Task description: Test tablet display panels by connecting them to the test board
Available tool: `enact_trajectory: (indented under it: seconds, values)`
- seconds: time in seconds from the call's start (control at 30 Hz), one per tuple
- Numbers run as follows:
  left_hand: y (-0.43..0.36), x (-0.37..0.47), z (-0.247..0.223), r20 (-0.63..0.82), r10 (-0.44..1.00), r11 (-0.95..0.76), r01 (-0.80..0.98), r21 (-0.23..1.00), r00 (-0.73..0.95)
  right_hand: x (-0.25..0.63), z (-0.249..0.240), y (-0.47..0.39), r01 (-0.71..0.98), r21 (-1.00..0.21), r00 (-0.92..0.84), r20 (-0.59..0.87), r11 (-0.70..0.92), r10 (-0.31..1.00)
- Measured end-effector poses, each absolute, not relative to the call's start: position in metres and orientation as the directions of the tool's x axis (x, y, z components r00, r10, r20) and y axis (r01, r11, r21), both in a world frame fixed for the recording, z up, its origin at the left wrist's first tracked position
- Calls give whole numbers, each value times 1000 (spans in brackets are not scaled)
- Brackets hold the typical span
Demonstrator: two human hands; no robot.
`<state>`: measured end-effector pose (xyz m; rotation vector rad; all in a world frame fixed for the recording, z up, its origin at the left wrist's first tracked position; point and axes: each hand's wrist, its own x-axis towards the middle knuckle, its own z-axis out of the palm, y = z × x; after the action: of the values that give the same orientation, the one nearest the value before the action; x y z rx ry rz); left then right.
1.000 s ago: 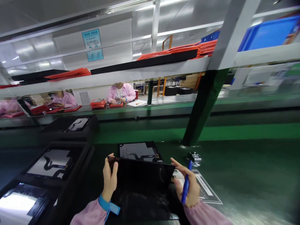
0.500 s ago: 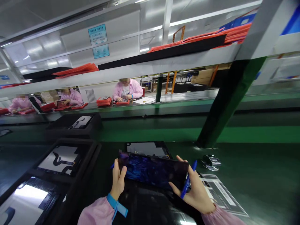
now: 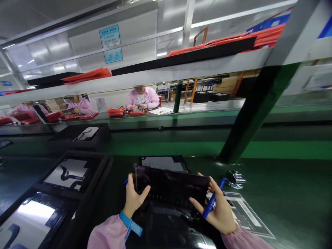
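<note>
A dark glossy panel (image 3: 171, 188) is tilted up between my two hands, wider than it is tall. My left hand (image 3: 135, 197) grips its left end, thumb across the front face. At the right end, my right hand (image 3: 218, 207) holds the panel with the thumb on its front and fingers at the upper corner. A blue pen (image 3: 213, 199) is also tucked in my right hand. Behind the panel lies a flat part with a grey face (image 3: 163, 163). Below it is a black shiny surface (image 3: 168, 224) with reflections.
Black foam trays (image 3: 109, 162) with screen parts stand at the left. Right of my hands are a shiny metal object (image 3: 235, 179) and a framed flat sheet (image 3: 250, 214). A dark green post (image 3: 246, 117) rises behind. People in pink work at the far bench (image 3: 166, 119).
The panel's face has gone from showing blue patterns to mostly dark. My left thumb sits further in over the panel, and the pen in my right hand has shifted slightly right.
</note>
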<state>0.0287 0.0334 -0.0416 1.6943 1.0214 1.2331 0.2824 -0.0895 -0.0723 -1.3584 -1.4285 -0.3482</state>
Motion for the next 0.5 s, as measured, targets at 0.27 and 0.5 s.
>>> enact_trajectory:
  seconds: [0.27,0.5]
  values:
    - [32,29,-34,339,888,-390,116,914,311,277,-76,-88,739,-572,288,745,355,602]
    - [29,27,-20,180,915,-191,-3,982,360,282,-29,-66,501,-803,414,550,323,726]
